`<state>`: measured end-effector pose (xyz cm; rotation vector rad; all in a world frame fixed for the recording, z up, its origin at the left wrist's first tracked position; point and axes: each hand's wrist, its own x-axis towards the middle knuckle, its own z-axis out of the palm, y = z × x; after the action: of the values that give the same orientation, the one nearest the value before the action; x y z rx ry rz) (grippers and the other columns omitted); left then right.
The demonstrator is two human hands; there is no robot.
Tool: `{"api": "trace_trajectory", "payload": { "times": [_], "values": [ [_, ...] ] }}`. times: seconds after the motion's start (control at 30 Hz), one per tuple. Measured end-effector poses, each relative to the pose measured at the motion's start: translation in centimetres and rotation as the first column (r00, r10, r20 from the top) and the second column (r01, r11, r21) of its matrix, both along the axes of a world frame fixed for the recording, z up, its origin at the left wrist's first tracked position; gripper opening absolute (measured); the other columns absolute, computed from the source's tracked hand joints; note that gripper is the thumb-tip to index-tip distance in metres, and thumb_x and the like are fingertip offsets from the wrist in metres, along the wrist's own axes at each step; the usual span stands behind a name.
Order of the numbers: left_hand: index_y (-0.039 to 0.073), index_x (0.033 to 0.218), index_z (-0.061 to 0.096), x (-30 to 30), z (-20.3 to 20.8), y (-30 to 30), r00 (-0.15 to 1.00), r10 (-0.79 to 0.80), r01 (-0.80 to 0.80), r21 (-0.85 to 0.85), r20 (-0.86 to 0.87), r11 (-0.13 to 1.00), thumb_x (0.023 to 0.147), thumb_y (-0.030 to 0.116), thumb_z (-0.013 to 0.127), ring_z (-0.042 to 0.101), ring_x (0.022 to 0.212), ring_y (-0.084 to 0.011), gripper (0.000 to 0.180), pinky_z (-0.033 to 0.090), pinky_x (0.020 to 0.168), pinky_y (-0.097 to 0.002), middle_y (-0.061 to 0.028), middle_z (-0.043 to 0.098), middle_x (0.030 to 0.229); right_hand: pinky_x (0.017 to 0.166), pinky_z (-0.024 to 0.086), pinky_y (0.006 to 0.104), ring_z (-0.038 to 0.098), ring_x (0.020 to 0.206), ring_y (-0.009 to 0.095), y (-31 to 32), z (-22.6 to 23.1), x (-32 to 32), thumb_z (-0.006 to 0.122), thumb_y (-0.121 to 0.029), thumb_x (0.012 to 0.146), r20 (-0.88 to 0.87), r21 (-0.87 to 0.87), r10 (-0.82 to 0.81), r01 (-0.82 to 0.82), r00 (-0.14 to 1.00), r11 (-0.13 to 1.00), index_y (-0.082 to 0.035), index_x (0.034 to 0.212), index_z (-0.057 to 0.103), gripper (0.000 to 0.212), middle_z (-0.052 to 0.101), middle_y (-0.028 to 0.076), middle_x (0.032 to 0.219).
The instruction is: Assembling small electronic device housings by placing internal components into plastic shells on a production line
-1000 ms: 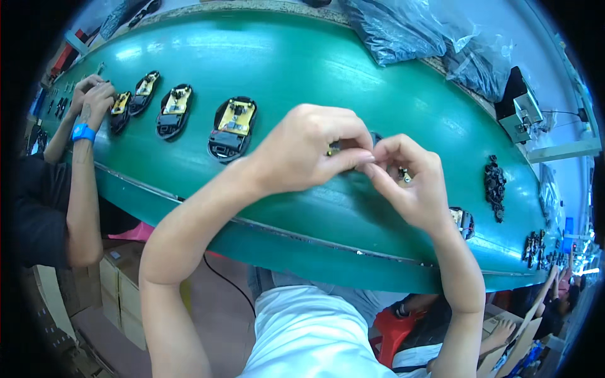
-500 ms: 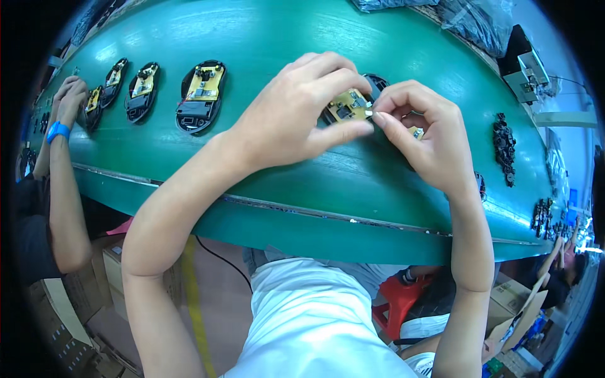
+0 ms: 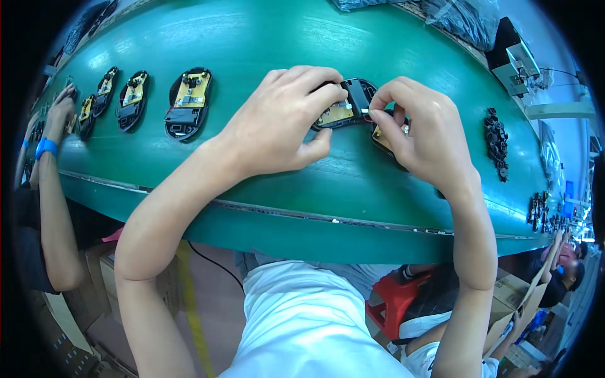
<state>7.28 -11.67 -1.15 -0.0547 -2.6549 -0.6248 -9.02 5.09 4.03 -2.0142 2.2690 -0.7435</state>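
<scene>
A black computer mouse base (image 3: 360, 94) with a yellow circuit board (image 3: 334, 116) in it lies on the green table in front of me. Around the board's end curls my left hand (image 3: 287, 120), its fingers on the far edge and its thumb at the near edge. My right hand (image 3: 425, 129) pinches a small white connector (image 3: 365, 111) on thin wires beside the board, between thumb and forefinger. Partly hidden under that hand is a second mouse base (image 3: 380, 140) with a yellow board.
To the left stand several more mouse bases (image 3: 189, 104) with boards. A co-worker's hand (image 3: 60, 110) with a blue wristband is at the far left. Clusters of small black parts (image 3: 496, 143) lie at the right, and plastic-wrapped bundles (image 3: 460, 22) sit along the far edge.
The board, tilted up between my hands before, now lies flat in the mouse base. My left hand has drawn back slightly from the connector, and my right still pinches near it.
</scene>
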Motion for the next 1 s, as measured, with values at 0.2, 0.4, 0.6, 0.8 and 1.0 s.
{"api": "trace_trajectory", "payload": {
  "times": [0.2,0.4,0.6,0.8,1.0],
  "values": [
    [0.006,0.13,0.062,0.3,0.0,-0.6,0.999,-0.044,0.043,0.017,0.029,0.999,0.084,0.01,0.071,0.052,0.133,-0.0349,0.048,0.04,0.113,-0.0459,-0.0142,0.055,0.143,0.071,0.055,0.0461,0.067,0.084,0.036,-1.4,0.5,0.2,0.068,-0.005,0.085,-0.206,0.049,0.089,-0.08,0.975,0.996,-0.001,0.088,0.064,0.006,0.064,0.013,0.091],
    [0.007,0.135,0.061,0.4,-0.2,-0.5,0.998,-0.052,0.051,0.022,0.036,0.998,0.086,0.01,0.071,0.05,0.136,-0.0353,0.05,0.039,0.115,-0.0463,-0.0146,0.054,0.144,0.074,0.058,0.0426,0.068,0.091,0.031,-2.6,0.9,-0.3,0.068,-0.002,0.079,-0.365,0.143,0.2,-0.158,0.909,0.977,-0.001,0.091,0.065,0.013,0.063,0.011,0.096],
    [0.006,0.137,0.059,0.3,-0.6,-0.4,0.998,-0.055,0.054,0.036,0.029,0.998,0.086,0.011,0.072,0.049,0.136,-0.0358,0.053,0.039,0.115,-0.047,-0.0154,0.053,0.145,0.072,0.059,0.0395,0.068,0.09,0.026,-3.1,1.6,-1.2,0.066,-0.006,0.082,-0.439,0.211,0.33,-0.261,0.836,0.942,-0.002,0.092,0.065,0.011,0.063,0.009,0.099],
    [0.007,0.139,0.057,0.4,-0.6,-0.3,0.998,-0.062,0.061,0.039,0.024,0.997,0.086,0.011,0.072,0.048,0.136,-0.0367,0.055,0.039,0.115,-0.0474,-0.0155,0.052,0.146,0.072,0.059,0.0381,0.069,0.089,0.026,-3.1,1.6,-1.0,0.066,-0.009,0.082,-0.439,0.226,0.357,-0.283,0.825,0.932,-0.002,0.092,0.065,0.012,0.063,0.009,0.098],
    [0.006,0.138,0.058,0.5,-0.6,-0.2,0.997,-0.065,0.064,0.035,0.031,0.997,0.088,0.013,0.07,0.049,0.135,-0.0373,0.052,0.039,0.115,-0.0475,-0.016,0.052,0.146,0.071,0.059,0.0389,0.071,0.089,0.026,-3.7,2.3,-0.5,0.066,-0.01,0.083,-0.477,0.3,0.405,-0.288,0.78,0.909,-0.001,0.084,0.067,0.009,0.065,0.01,0.094]
  ]
}}
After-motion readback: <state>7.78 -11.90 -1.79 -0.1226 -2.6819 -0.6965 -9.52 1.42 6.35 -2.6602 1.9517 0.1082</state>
